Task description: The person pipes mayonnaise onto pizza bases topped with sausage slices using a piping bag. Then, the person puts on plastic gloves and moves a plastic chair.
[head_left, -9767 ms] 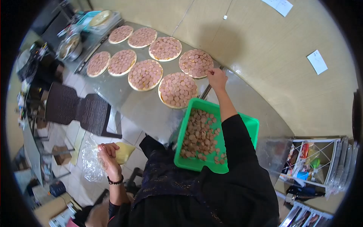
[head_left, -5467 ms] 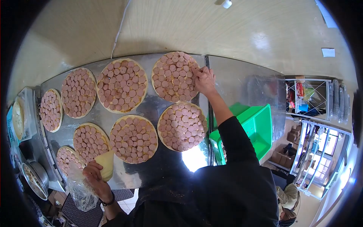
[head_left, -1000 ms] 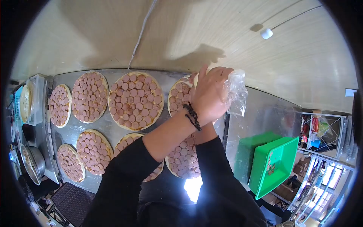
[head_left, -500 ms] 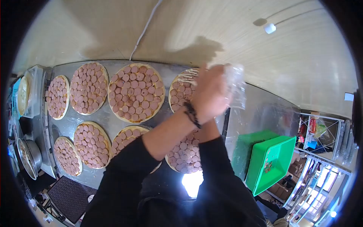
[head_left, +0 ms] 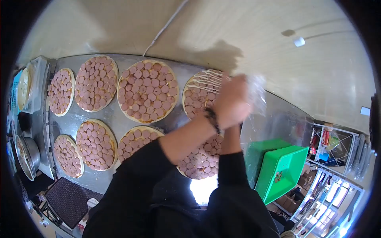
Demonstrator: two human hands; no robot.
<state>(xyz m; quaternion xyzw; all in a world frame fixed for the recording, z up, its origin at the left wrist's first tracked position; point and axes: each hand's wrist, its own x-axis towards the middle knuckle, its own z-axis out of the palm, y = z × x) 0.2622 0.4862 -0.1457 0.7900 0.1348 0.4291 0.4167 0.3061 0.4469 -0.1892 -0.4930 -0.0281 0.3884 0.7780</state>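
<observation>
My left hand, with a dark beaded band at its wrist, is blurred and closed around a clear plastic piping bag. It is over the right part of a pizza topped with sausage slices. Thin white sauce lines cross that pizza's upper part. Behind and below the left hand is my right forearm; the right hand's fingers are hidden. Beneath my forearms lies another sausage-topped pizza, partly covered.
Several more sausage-topped pizzas lie in two rows on the metal table. A green bin with a few scraps stands at the right. Metal bowls are at the left, and a wall rises behind the table.
More white sauce lines now show on the upper part of the pizza under my hands. The camera view has shifted slightly, and my hands appear a little further right.
</observation>
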